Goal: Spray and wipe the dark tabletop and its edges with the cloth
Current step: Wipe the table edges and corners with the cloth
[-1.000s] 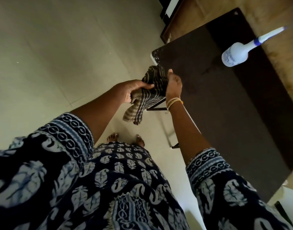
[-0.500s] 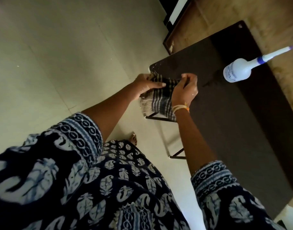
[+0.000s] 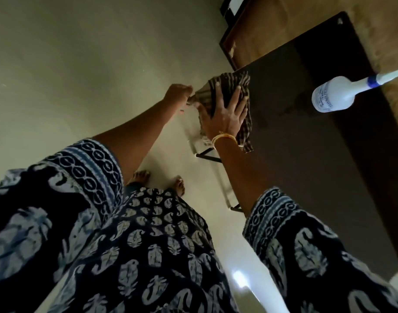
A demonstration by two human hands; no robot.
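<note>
The dark tabletop [image 3: 306, 177] fills the right half of the view. A striped brown cloth [image 3: 229, 83] lies over its near-left corner and hangs over the edge. My right hand [image 3: 225, 111] presses flat on the cloth with fingers spread. My left hand [image 3: 179, 94] is just left of the corner and pinches the cloth's left end. A white spray bottle [image 3: 333, 93] with a blue band on its neck stands on the tabletop to the right, apart from both hands.
Pale floor tiles [image 3: 80, 64] spread to the left. A brown rug [image 3: 272, 21] and dark furniture lie beyond the table. Black table legs [image 3: 208, 157] show under the near edge. My bare feet [image 3: 157, 179] stand next to the table.
The cloth, held bunched between both hands off the edge, now lies spread on the corner. My right hand opened flat onto it. My left hand shifted to the cloth's left end.
</note>
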